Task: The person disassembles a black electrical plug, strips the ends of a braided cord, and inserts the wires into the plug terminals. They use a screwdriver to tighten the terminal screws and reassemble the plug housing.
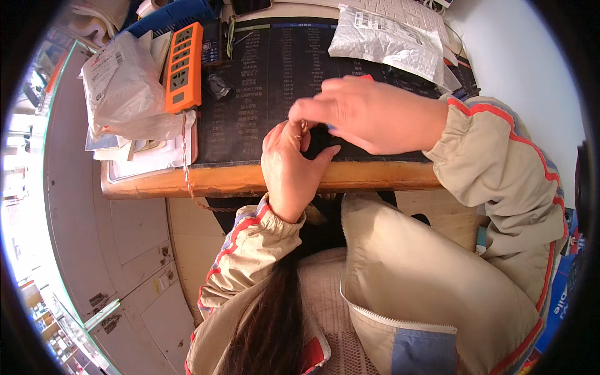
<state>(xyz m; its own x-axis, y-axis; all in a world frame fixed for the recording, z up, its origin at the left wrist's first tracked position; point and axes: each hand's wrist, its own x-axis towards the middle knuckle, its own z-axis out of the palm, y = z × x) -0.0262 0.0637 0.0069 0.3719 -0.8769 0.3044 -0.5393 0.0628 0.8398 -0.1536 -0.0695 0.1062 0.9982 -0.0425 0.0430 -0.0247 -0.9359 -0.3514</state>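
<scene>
Above the front edge of the desk, my two hands meet. My left hand point(289, 167) is curled, its thumb pointing right and its fingers bent around something I cannot make out. A dark patch fills the space between thumb and fingers; whether it is an object or the mat, I cannot tell. My right hand point(372, 119) reaches over from the right, closed and slightly blurred, its fingertips against the left fingers. A red bit point(367, 78) peeks out behind its knuckles, and a small blue bit shows below its fingers. What they belong to is hidden.
A black printed mat point(250, 112) covers the wood-edged desk point(231, 180). Left lie an orange power strip point(185, 65), a plastic-wrapped package point(125, 84) and a twisted cord point(187, 162). A white mailer bag point(387, 44) and a keyboard point(412, 14) sit at the back right.
</scene>
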